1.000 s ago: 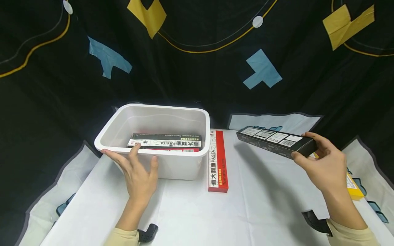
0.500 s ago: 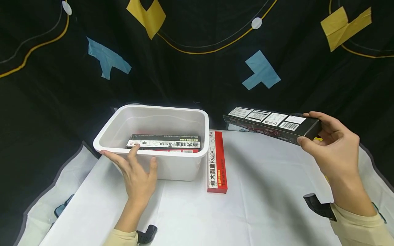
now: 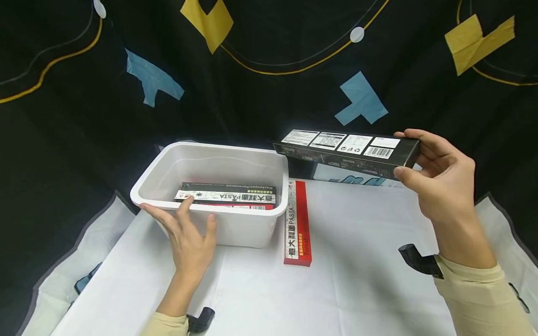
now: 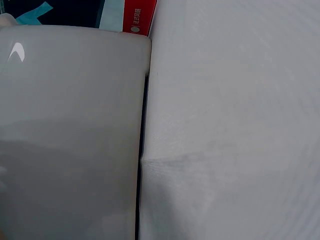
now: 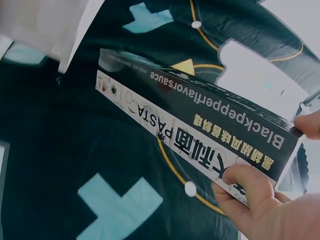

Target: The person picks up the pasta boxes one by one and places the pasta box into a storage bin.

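right hand [image 3: 441, 182] is up in the air off the table, gripping one end of a long black pasta box [image 3: 346, 150]: thumb under the near edge, fingers curled over the top far edge. the box is roughly level, label panels and barcode facing up, and its free end hangs just over the right rim of the white bin [image 3: 168, 163]. in the right wrist view you can see the same box [image 5: 195, 120] with the "blackpepperflavorsauce" print and the thumb pressed on its white face.

left hand [image 3: 187, 233] is flat against the bin's near wall, fingers spread and pretty much straight, fingertips hooked up on the rim, wrist resting low on the table [image 3: 357, 280]. it's holding the bin, not gripping anything. the left wrist view just shows the bin's wall [image 4: 70, 140] close up against the white cloth.

around it: a red pasta box [image 3: 297, 224] lies flat on the table just right of the bin, long side running along the bin's wall, can't tell if they actually touch. it sits below the lifted black box, well apart from it.

inside the bin: another black-and-white pasta box [image 3: 227, 193] lying flat along the near side, with what looks like a red edge peeking out under it.
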Motion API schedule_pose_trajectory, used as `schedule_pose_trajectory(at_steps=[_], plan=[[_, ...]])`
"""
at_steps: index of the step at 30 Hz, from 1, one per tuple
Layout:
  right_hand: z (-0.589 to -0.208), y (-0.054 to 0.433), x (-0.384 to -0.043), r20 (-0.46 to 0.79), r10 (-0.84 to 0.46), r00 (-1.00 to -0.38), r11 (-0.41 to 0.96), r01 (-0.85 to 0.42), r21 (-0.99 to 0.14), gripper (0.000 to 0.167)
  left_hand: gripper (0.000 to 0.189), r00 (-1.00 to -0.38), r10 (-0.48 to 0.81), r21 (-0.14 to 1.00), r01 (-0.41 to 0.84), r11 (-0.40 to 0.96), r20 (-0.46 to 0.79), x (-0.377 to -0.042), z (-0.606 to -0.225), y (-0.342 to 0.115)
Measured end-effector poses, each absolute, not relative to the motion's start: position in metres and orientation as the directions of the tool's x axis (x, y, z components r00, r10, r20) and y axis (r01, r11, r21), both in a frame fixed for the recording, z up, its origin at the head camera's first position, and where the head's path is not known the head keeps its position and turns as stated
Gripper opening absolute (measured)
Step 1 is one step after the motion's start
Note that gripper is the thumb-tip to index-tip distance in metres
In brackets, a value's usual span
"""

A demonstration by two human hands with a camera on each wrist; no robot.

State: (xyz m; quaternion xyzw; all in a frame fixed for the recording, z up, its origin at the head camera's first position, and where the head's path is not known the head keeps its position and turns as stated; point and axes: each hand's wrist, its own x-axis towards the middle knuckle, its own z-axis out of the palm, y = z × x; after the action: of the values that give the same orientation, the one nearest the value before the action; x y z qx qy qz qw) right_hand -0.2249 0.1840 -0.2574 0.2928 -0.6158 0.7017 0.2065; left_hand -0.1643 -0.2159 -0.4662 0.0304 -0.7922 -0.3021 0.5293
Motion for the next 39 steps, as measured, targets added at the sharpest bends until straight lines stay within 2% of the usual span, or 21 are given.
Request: schedule_pose_trajectory(at_steps=[11,16,22,26,39], plan=[[-0.256,0.136,-0.246,0.641,-0.248,-0.727,-0.186,-0.613,-0.768,0.054,0.059,-0.451,-0.367,0.512,0.258,0.819,0.814,-0.162,-0.464,-0.218],[-0.263,0.110,-0.260,0.603,-0.295,-0.742,-0.106,-0.601,-0.792,0.053,0.060,-0.454,-0.372,0.518,0.253,0.817,0.810,-0.159,-0.463,-0.221],[-0.274,0.083,-0.277,0.567,-0.333,-0.753,-0.028,-0.593,-0.805,0.054,0.063,-0.449,-0.363,0.508,0.259,0.822,0.816,-0.159,-0.464,-0.220],[-0.287,0.067,-0.288,0.529,-0.383,-0.757,-0.033,-0.561,-0.827,0.053,0.062,-0.434,-0.366,0.505,0.263,0.822,0.823,-0.160,-0.464,-0.219],[-0.327,0.023,-0.320,0.395,-0.470,-0.789,-0.010,-0.442,-0.897,0.050,0.060,-0.450,-0.375,0.518,0.253,0.817,0.811,-0.163,-0.465,-0.213]])
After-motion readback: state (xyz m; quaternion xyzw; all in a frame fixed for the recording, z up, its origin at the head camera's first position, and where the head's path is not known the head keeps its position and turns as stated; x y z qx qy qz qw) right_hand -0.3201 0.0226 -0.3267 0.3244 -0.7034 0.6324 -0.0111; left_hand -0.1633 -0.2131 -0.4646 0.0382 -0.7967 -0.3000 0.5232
